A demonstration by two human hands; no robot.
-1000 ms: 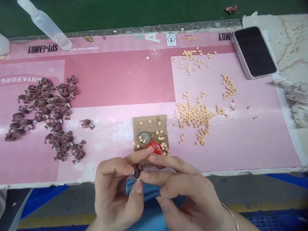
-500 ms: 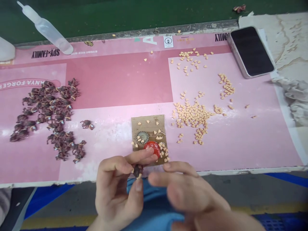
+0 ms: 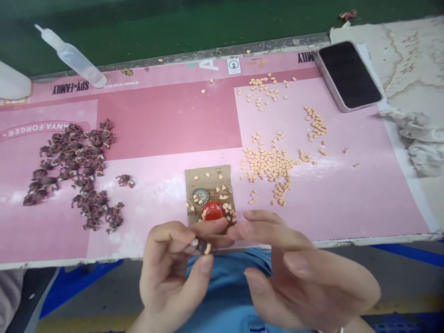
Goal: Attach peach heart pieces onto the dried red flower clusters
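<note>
Between the thumb and fingers of my left hand (image 3: 176,263) is a small dark brown figure piece (image 3: 201,246) with pale bits at its ends. My right hand (image 3: 294,263) is spread, with its fingers apart and nothing in them; its fingertips come close to those of my left hand. Just beyond both hands lies a brown cardboard square (image 3: 208,182), bearing a red cap (image 3: 212,211), a grey bottle cap (image 3: 200,196) and several pale pieces. Many small pale pieces (image 3: 268,163) are scattered to the right. Dark brown figure pieces (image 3: 83,162) are heaped at the left.
A squeeze bottle (image 3: 78,62) lies at the back left, beside a white container (image 3: 13,82). At the back right a phone (image 3: 349,75) rests near crumpled white material (image 3: 423,138). The pink table sheet (image 3: 166,120) ends at the near edge, above my blue clothing.
My right hand has opened wider and turned, its thumb now apart from the fingers. The figure piece has tilted in my left hand. The whole view has shifted slightly.
</note>
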